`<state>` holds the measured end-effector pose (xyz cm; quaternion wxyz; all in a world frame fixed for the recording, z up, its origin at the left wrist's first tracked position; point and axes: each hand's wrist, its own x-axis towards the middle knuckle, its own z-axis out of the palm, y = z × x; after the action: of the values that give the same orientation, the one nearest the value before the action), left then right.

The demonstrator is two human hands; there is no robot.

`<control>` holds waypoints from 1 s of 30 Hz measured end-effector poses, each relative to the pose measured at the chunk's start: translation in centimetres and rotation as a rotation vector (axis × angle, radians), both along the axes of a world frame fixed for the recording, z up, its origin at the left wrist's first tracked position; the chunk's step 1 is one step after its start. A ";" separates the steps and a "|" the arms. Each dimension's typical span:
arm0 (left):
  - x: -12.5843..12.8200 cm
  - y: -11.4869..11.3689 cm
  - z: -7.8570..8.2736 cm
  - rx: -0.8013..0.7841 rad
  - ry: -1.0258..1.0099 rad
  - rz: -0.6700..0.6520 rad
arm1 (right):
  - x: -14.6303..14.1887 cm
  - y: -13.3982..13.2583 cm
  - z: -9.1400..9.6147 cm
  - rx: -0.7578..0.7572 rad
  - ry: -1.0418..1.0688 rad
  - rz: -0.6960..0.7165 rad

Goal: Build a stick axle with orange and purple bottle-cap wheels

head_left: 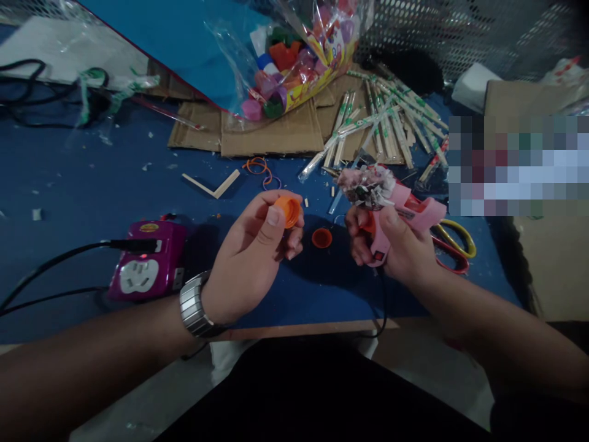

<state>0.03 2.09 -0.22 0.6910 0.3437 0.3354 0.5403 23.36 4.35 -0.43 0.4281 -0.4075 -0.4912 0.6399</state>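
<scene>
Between thumb and fingers, my left hand (251,255) pinches an orange bottle cap (289,212), its hollow side turned to the right. My right hand (405,245) is wrapped round the handle of a pink hot glue gun (386,209), fingers at its orange trigger. Foil and grey scraps cover the gun's front, and its nozzle points up and left, apart from the cap. On the blue table between my hands lies a second orange bottle cap (322,237), hollow side up. Two joined wooden sticks (214,187) form a V beyond my left hand.
A magenta power socket box (147,261) with plugged cables stands at left. Behind are a plastic bag of coloured caps (294,67), flat cardboard (271,132) and wrapped chopsticks (386,116). Scissors (455,245) with red and yellow handles lie right, beside more cardboard (552,264).
</scene>
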 end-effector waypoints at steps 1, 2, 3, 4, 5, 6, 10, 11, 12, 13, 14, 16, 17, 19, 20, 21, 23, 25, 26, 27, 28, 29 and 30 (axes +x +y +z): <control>0.0 0.0 0.0 -0.001 -0.006 0.001 | 0.0 0.1 -0.2 -0.006 -0.017 -0.018; 0.0 0.1 0.0 -0.002 -0.012 0.002 | 0.0 0.2 -0.3 -0.011 -0.028 -0.033; 0.0 0.1 0.0 -0.004 -0.016 0.000 | 0.0 0.3 -0.4 -0.018 -0.028 -0.043; 0.0 0.2 0.0 -0.001 -0.019 -0.004 | 0.0 0.3 -0.5 -0.031 -0.021 -0.051; 0.0 0.2 -0.1 0.004 -0.017 -0.007 | -0.1 0.4 -0.5 -0.047 -0.012 -0.065; -0.1 0.2 -0.2 0.011 -0.012 -0.011 | -0.1 0.4 -0.5 -0.066 -0.006 -0.081; -0.2 0.3 -0.8 0.064 0.057 -0.007 | -0.2 0.3 -0.3 -0.138 -0.003 -0.116; -0.3 0.3 -0.9 0.077 0.075 -0.004 | -0.2 0.2 -0.2 -0.157 0.005 -0.105; -0.3 0.3 -1.0 0.089 0.088 -0.003 | -0.1 0.1 -0.1 -0.175 0.019 -0.089; -0.2 0.3 -1.0 0.098 0.096 -0.002 | -0.1 0.1 0.0 -0.189 0.037 -0.073; -0.2 0.4 -1.0 0.104 0.098 -0.002 | -0.1 0.1 0.1 -0.199 0.058 -0.056; -0.3 0.5 -0.9 0.114 0.103 0.003 | -0.2 0.1 0.4 -0.200 0.099 -0.031; -0.3 0.6 -0.9 0.119 0.110 0.012 | -0.2 0.2 0.6 -0.194 0.112 -0.021; -0.4 0.7 -0.8 0.133 0.126 0.031 | -0.3 0.3 0.8 -0.181 0.116 -0.007; -0.4 0.8 -0.8 0.143 0.132 0.037 | -0.2 0.4 0.8 -0.177 0.107 0.001; -0.5 0.8 -0.8 0.153 0.137 0.040 | -0.2 0.4 0.9 -0.175 0.099 0.009; -0.5 0.9 -0.8 0.166 0.140 0.038 | 0.0 0.4 0.8 -0.172 0.093 0.039; -0.5 0.9 -0.9 0.172 0.134 0.033 | 0.3 0.4 0.8 -0.167 0.095 0.093; -0.5 0.9 -0.9 0.173 0.125 0.029 | 0.4 0.3 0.7 -0.161 0.095 0.122; -0.5 0.9 -0.9 0.176 0.113 0.025 | 0.5 0.3 0.8 -0.151 0.085 0.147; -0.4 0.8 -0.9 0.180 0.103 0.023 | 0.6 0.3 0.8 -0.139 0.069 0.171; -0.4 0.8 -1.0 0.181 0.096 0.024 | 0.7 0.3 0.9 -0.126 0.054 0.188; -0.4 0.8 -1.0 0.179 0.091 0.028 | 0.7 0.2 1.0 -0.116 0.040 0.203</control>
<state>-0.37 2.91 -1.22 0.6341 0.4234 0.3215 0.5615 24.09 4.59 0.56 0.3465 -0.3669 -0.4836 0.7152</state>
